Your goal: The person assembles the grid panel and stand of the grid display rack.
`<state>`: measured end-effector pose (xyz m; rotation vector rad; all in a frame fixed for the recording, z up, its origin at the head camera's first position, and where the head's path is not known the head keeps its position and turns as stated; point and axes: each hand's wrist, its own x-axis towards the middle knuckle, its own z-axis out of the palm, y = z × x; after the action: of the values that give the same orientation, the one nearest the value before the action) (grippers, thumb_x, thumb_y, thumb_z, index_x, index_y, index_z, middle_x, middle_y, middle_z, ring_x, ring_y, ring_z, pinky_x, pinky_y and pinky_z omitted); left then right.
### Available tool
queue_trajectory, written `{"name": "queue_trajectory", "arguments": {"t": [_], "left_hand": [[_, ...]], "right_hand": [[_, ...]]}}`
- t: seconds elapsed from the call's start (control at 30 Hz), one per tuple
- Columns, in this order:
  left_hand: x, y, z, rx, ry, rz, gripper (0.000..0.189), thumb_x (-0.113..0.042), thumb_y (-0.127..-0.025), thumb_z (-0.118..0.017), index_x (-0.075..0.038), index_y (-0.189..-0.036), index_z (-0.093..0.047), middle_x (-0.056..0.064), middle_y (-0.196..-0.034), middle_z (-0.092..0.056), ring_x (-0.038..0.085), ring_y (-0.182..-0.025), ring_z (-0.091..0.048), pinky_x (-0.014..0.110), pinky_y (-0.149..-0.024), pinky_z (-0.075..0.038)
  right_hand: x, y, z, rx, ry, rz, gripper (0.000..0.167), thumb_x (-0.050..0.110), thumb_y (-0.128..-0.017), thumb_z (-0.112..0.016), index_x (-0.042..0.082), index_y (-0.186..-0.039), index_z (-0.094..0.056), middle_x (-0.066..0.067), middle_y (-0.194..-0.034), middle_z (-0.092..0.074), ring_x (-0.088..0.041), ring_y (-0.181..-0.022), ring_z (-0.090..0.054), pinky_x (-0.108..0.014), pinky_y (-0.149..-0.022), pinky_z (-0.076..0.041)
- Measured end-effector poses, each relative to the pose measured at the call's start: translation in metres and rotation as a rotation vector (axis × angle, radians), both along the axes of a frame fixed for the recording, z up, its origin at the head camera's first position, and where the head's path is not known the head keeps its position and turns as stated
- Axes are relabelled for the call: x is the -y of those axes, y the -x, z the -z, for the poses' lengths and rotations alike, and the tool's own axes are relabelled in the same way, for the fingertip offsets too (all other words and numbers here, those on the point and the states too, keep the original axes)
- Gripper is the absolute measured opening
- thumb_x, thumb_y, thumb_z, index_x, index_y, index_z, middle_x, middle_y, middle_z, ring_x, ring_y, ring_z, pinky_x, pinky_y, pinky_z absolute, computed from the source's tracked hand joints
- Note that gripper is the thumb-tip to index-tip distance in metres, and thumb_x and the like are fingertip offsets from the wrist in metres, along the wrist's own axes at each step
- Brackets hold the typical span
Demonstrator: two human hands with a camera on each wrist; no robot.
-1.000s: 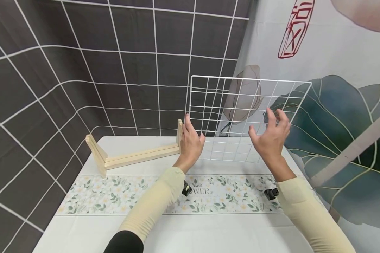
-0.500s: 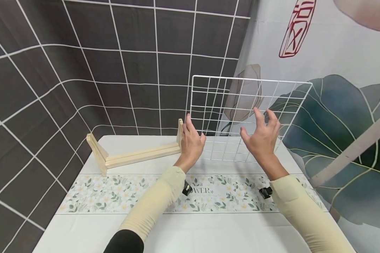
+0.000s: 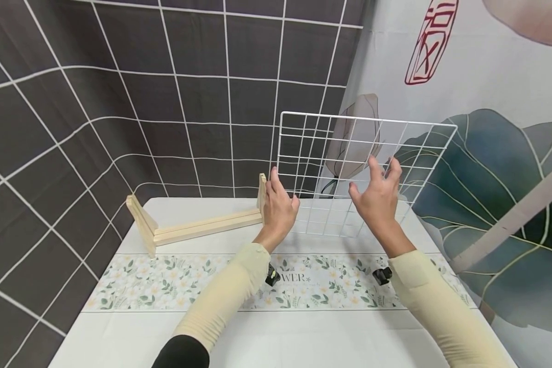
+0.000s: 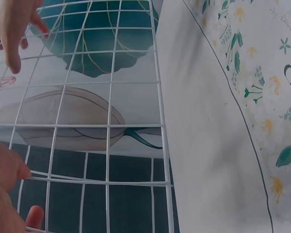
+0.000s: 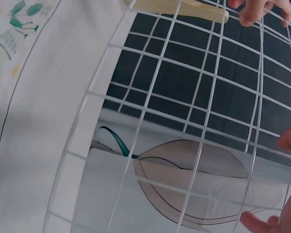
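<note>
While left hand (image 3: 279,208) holds white wire grid (image 4: 108,126), right hand (image 3: 378,199) shifted inward

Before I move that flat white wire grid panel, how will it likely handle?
The white wire grid panel is probably stiff: held up, it shows no obvious sag. It's likely light for its size, being mostly open squares.

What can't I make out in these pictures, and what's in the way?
Head view: lower part of the wooden stand's upright, hidden behind the left hand.
Head view: start of the printed word, covered by a black device and the sleeve.
Left wrist view: part of the wire grid, cut off by the left and top edges.
Right wrist view: most of the right hand, cut off by the right edge.
</note>
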<state>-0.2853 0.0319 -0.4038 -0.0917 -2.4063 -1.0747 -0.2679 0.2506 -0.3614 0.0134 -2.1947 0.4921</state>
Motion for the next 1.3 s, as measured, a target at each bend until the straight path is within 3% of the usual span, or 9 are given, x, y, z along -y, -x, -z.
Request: {"name": "queue_trajectory", "arguments": {"t": [0.13,0.27,0.37,0.8,1.0,1.1,1.3], "left_hand": [[0.000,0.000,0.001,0.000,-0.004,0.008,0.094,-0.016,-0.091,-0.072,-0.009,-0.162,-0.010,0.021,-0.132,-0.051,0.032,-0.091,-0.062,0.040,-0.065,-0.057],[0.000,-0.001,0.001,0.009,-0.009,0.003,0.095,-0.017,-0.090,-0.074,-0.010,-0.162,-0.011,0.020,-0.131,-0.052,0.032,-0.091,-0.063,0.040,-0.062,-0.056],[0.001,-0.001,0.001,0.014,-0.008,0.005,0.096,-0.019,-0.090,-0.075,-0.011,-0.161,-0.012,0.020,-0.130,-0.052,0.033,-0.093,-0.064,0.041,-0.063,-0.056],[0.008,-0.005,0.000,-0.003,0.001,0.041,0.097,-0.023,-0.088,-0.078,-0.011,-0.160,-0.014,0.020,-0.133,-0.049,0.036,-0.108,-0.062,0.046,-0.078,-0.059],[0.015,-0.011,-0.001,0.035,0.028,0.038,0.096,-0.030,-0.089,-0.076,-0.014,-0.161,-0.016,0.018,-0.141,-0.046,0.035,-0.125,-0.057,0.048,-0.087,-0.058],[0.024,-0.013,-0.003,0.066,0.039,0.034,0.094,-0.033,-0.089,-0.075,-0.018,-0.162,-0.018,0.016,-0.144,-0.044,0.034,-0.128,-0.055,0.048,-0.081,-0.059],[0.050,-0.016,-0.003,0.089,0.023,0.004,0.088,-0.031,-0.090,-0.074,-0.021,-0.160,-0.023,0.015,-0.141,-0.041,0.033,-0.121,-0.056,0.045,-0.068,-0.058]], "right_hand": [[0.002,0.001,-0.003,0.032,0.018,0.014,0.061,0.015,-0.087,-0.075,0.012,-0.143,-0.050,-0.027,-0.154,-0.029,-0.044,-0.092,-0.059,-0.054,-0.060,-0.047],[0.003,0.001,-0.005,0.038,0.027,0.031,0.059,0.013,-0.086,-0.075,0.012,-0.141,-0.054,-0.025,-0.153,-0.033,-0.035,-0.066,-0.050,-0.046,-0.053,-0.042],[0.003,0.001,-0.006,0.030,0.035,0.032,0.058,0.013,-0.086,-0.075,0.012,-0.140,-0.055,-0.024,-0.153,-0.034,-0.031,-0.059,-0.044,-0.043,-0.052,-0.040],[0.004,0.000,-0.007,0.024,0.080,0.010,0.055,0.011,-0.087,-0.074,0.012,-0.139,-0.056,-0.021,-0.153,-0.034,-0.037,-0.073,-0.054,-0.048,-0.059,-0.042],[0.004,-0.001,-0.007,0.036,0.086,0.007,0.055,0.011,-0.087,-0.073,0.012,-0.140,-0.056,-0.020,-0.153,-0.033,-0.038,-0.076,-0.057,-0.047,-0.060,-0.043],[0.003,-0.001,-0.008,0.034,0.091,0.003,0.054,0.011,-0.088,-0.073,0.012,-0.140,-0.056,-0.020,-0.154,-0.033,-0.039,-0.083,-0.061,-0.047,-0.060,-0.044],[0.001,0.000,-0.006,0.030,0.095,0.001,0.054,0.011,-0.088,-0.073,0.011,-0.139,-0.056,-0.020,-0.154,-0.033,-0.040,-0.094,-0.064,-0.044,-0.059,-0.040]]}}
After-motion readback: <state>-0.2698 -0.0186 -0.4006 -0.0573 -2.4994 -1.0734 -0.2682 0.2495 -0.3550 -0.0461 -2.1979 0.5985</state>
